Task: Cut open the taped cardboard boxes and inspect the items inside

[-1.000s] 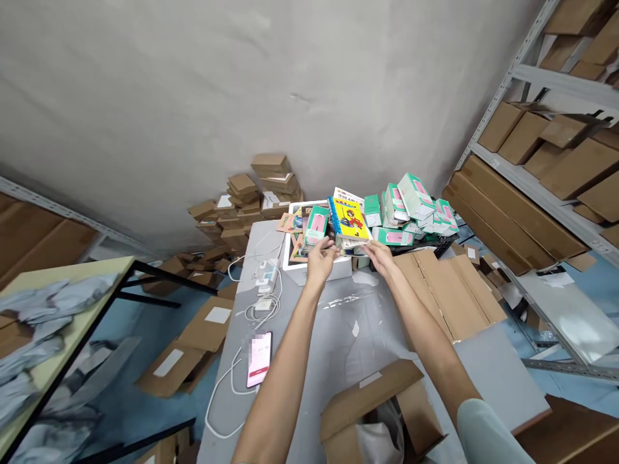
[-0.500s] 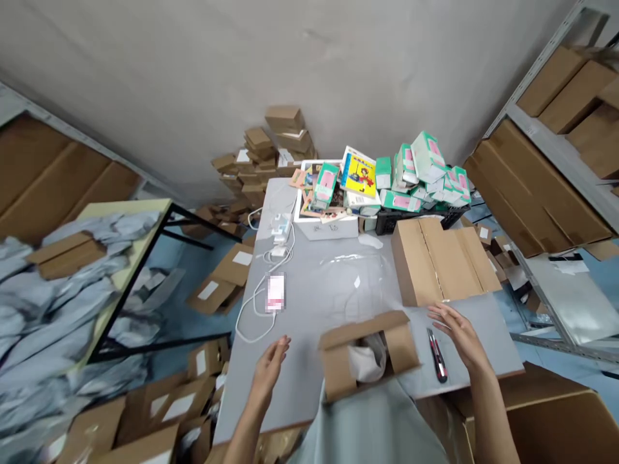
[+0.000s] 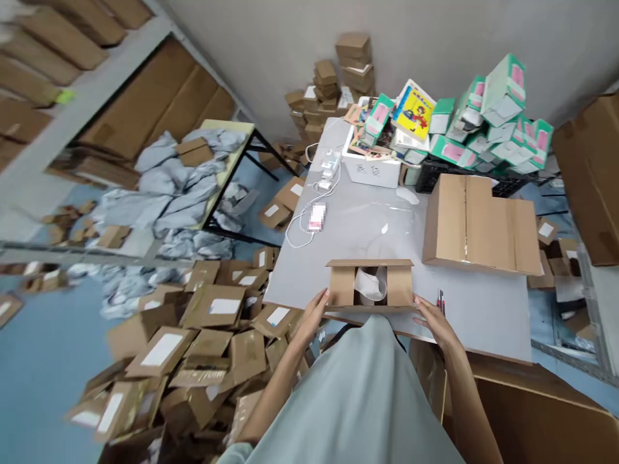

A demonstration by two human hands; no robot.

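Observation:
A small cardboard box sits at the front edge of the grey table, its end flaps folded in and its middle gaping. Inside the gap shows a whitish wrapped item whose kind I cannot make out. My left hand grips the box's left end with its fingertips. At the opposite end my right hand has its fingers against the right side, so the box is held between both hands. Just beyond the right hand lies a red and black utility knife, partly hidden by the fingers.
A larger carton stands on the table's right. Behind are a white bin of books and green-white boxes. A charging phone and cables lie left. Parcels crowd the floor at left; an open carton stands lower right.
Both hands, apart from the box before, have come in to its two ends. The box has been turned straight to the table edge. My view has swung to the left.

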